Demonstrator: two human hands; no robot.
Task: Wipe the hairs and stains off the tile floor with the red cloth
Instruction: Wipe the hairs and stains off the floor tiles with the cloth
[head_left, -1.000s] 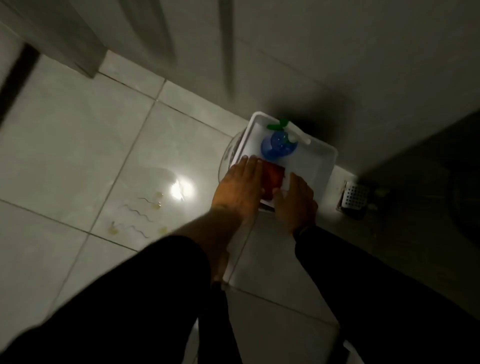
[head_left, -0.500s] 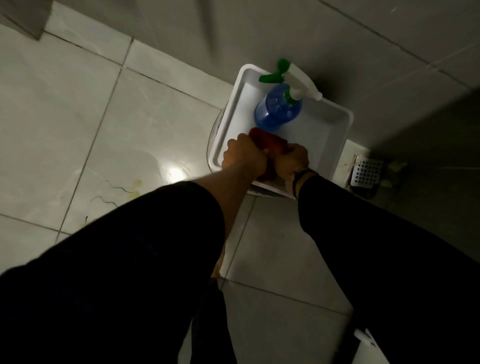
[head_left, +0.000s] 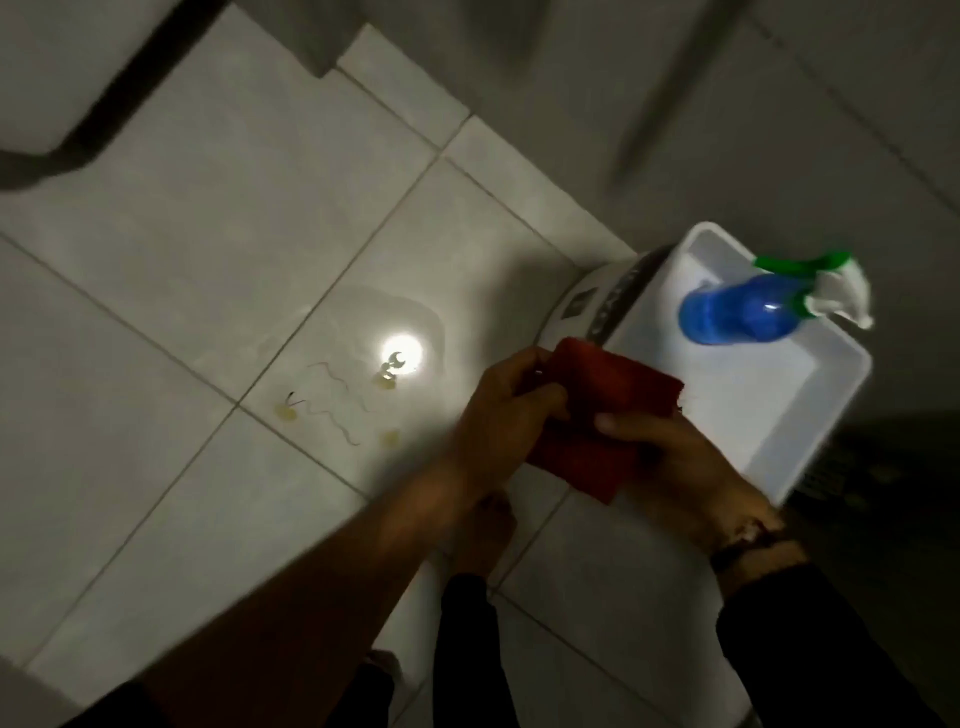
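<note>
One tile floor (head_left: 218, 249) fills the frame. One white tray (head_left: 769, 415) sits at right, holding one blue spray bottle (head_left: 737, 312). One red cloth (head_left: 608, 405) hangs at centre right, over the tray's near edge, pinched between the left hand (head_left: 504, 410) and right hand (head_left: 680, 473), both closed on it. Left of centre lie several wavy hairs (head_left: 332, 410) and four yellowish stains (head_left: 287, 413). No readable writing.

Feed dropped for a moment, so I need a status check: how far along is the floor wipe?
Done: the red cloth is out of the white tray, where only the blue spray bottle stands. In hand: the left hand and right hand both grip the cloth above the floor. Left: the wavy hairs and yellowish stains lie untouched on the tile floor; no wiping has begun.
</note>
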